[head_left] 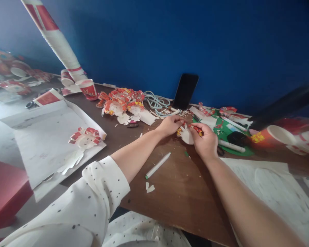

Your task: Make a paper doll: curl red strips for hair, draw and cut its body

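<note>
A small paper figure with a white centre and curled red and yellow strips is between my hands over the brown table. My left hand pinches the curled strips at its upper left edge. My right hand grips its right side, with thumb and fingers closed on the strips. Fingers hide part of the figure. Nearer to me lies a white marker with a green end, beside small white paper scraps.
Similar curled paper figures are piled at the back left, near a pale blue cable. A phone leans on the blue wall. Scraps lie on a green sheet. Paper cups and white sheets stand or lie at the sides.
</note>
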The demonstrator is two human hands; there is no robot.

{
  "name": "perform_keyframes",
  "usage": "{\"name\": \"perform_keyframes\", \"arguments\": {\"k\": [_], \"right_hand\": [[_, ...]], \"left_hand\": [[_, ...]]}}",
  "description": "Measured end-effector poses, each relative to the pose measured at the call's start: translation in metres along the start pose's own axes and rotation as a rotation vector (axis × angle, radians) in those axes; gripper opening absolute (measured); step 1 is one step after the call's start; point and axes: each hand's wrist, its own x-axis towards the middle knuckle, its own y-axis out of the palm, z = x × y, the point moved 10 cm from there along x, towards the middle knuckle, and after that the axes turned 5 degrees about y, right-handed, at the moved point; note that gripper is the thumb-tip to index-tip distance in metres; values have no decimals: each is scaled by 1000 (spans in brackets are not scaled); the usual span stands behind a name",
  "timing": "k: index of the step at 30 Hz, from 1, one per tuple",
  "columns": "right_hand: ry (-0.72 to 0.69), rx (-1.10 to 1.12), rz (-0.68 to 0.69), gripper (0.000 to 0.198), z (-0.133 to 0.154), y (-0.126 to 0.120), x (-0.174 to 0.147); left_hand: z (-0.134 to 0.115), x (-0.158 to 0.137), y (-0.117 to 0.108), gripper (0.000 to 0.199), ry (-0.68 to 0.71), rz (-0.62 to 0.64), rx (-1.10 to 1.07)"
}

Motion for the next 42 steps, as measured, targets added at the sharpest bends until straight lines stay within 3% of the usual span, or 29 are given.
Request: {"name": "perform_keyframes", "arguments": {"k": [7,27,34,42], "right_hand": [[30,-6,0,26,-3,-1,1],[26,17,20,28,-2,2,-1],[29,6,-8,32,-2,-1,-1],[26,-17,-12,30,1,-3,-1]], "left_hand": [[1,-1,4,27,-18,78,-148],[-8,-2,-7,22,65,-19,109],[-12,-3,-3,27,108,-5,22],[-12,-6,-2,32,46,-6,66]]}}
